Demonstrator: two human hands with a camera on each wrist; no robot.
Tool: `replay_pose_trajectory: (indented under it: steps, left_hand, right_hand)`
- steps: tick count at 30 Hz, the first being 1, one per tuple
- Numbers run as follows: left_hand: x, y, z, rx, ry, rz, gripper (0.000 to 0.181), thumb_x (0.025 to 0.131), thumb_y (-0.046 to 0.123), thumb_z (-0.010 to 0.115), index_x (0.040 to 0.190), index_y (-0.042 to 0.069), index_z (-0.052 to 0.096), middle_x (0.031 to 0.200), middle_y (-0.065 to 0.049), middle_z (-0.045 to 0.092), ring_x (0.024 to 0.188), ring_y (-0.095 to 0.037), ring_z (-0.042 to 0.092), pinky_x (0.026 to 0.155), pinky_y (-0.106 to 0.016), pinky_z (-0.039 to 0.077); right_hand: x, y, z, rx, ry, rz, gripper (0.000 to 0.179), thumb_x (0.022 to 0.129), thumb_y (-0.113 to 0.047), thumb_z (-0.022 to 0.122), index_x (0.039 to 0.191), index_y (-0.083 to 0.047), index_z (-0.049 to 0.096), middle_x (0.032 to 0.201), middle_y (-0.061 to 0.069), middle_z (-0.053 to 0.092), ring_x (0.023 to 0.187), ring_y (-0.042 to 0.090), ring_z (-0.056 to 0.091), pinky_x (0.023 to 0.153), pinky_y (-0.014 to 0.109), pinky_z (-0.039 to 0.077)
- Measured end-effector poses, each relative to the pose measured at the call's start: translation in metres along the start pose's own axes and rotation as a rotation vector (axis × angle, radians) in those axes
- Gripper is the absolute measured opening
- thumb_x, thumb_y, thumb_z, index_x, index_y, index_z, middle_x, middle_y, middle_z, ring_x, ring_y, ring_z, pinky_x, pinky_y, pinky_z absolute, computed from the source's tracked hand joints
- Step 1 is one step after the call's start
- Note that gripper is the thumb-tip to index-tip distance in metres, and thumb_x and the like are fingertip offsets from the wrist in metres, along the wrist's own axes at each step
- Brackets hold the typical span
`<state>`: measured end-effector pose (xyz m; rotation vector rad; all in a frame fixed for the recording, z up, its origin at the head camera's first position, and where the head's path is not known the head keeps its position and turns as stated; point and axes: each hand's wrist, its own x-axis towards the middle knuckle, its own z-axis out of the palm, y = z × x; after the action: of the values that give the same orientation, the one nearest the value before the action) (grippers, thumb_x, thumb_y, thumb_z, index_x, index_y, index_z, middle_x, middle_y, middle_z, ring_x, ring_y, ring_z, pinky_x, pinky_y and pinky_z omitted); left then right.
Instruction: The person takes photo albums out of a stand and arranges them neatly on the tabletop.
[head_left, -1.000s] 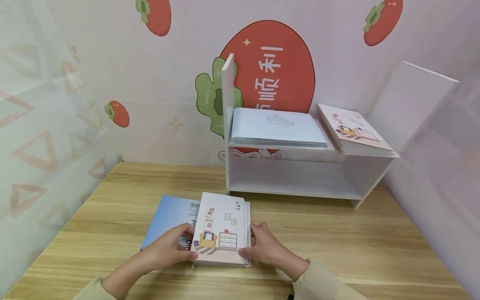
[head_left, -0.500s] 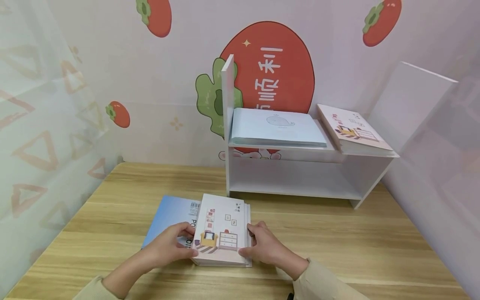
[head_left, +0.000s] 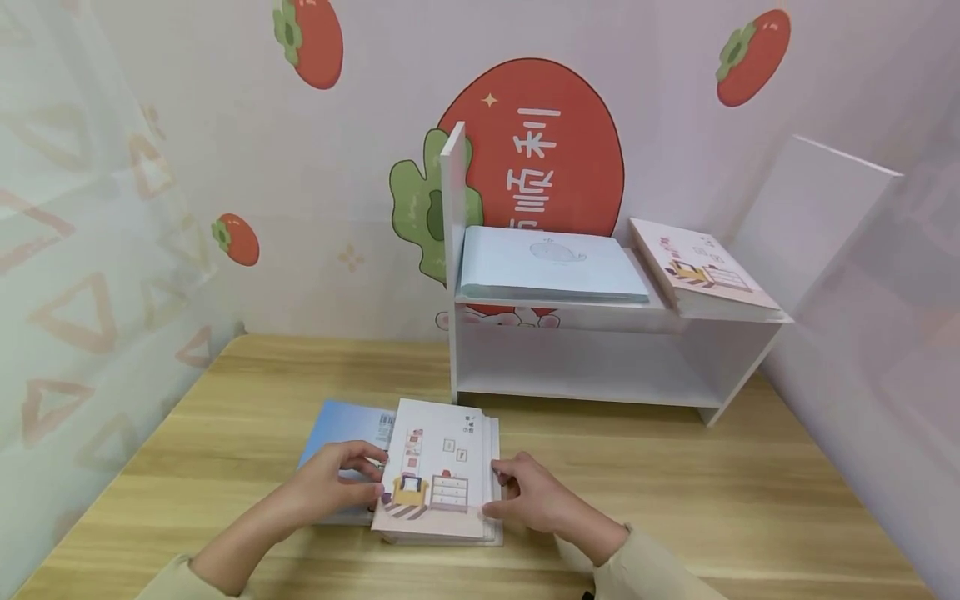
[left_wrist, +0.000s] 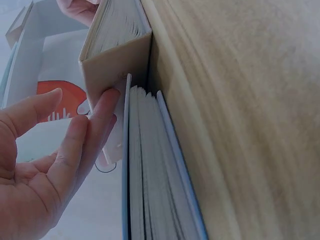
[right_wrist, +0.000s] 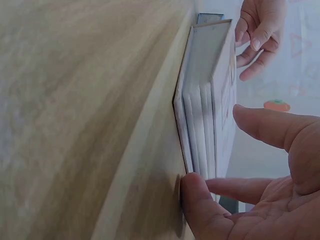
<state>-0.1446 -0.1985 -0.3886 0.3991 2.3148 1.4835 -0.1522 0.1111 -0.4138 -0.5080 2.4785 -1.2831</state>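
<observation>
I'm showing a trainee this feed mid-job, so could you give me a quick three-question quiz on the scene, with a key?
1. Multiple choice: what is drawn on the cover of the pale-blue album on the white shelf? A) a cat B) a whale C) a rocket
2. True or false: the blue book lies to the left of the armchair-print album that sits between the left hand and the right hand.
3. Open: where is the second armchair-print album?

Key: 1. B. 2. True. 3. On the shelf's upper board, to the right of the pale-blue album.
</observation>
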Motion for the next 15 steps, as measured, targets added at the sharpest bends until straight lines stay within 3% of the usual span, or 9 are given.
replay_pose_trajectory:
  steps: [8,15]
  left_hand:
    - [0.006,0.007,-0.005,0.119,0.104,0.077,0.042,0.091,0.013,0.070,0.125,-0.009,0.058,0.108,-0.014,0.070,0.102,-0.024,0.066,0.084,-0.029,0.056]
    - [0.014,0.018,-0.007,0.126,0.111,0.164,0.044,0.095,0.015,0.066,0.130,-0.009,0.055,0.115,-0.021,0.068,0.104,-0.028,0.068,0.084,-0.020,0.055]
  right_hand:
    - [-0.005,0.007,-0.018,-0.024,0.058,-0.068,0.047,0.086,-0.012,0.075,0.129,0.002,0.062,0.108,0.018,0.058,0.085,0.018,0.051,0.068,0.019,0.043]
    - [-0.011,0.002,-0.040,0.034,0.161,-0.114,0.039,0.091,-0.013,0.070,0.127,0.001,0.063,0.119,0.023,0.060,0.095,0.022,0.057,0.072,0.026,0.050]
